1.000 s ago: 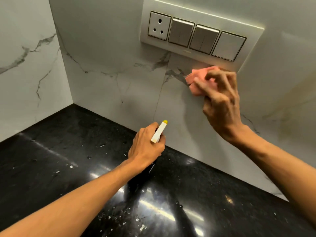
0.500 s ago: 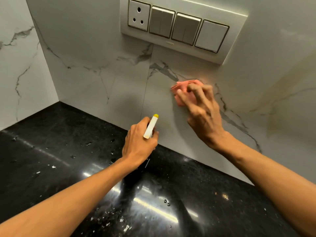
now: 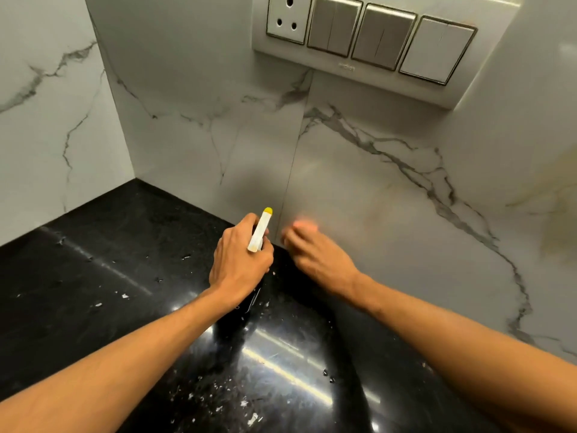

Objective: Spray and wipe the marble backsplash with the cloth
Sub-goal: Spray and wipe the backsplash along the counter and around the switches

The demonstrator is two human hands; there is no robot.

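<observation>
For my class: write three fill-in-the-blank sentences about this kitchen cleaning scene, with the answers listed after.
The left hand grips a spray bottle whose tip is ____.
The cloth at the right hand, low on the backsplash, is ____.
The countertop is ____.
Answers: yellow; pink; black.

A home kitchen corner is shown. It is marked by a polished black stone countertop [image 3: 93, 276], a veined marble backsplash [image 3: 374, 189] and a wall-mounted socket-and-switch panel [image 3: 359, 68].
</observation>
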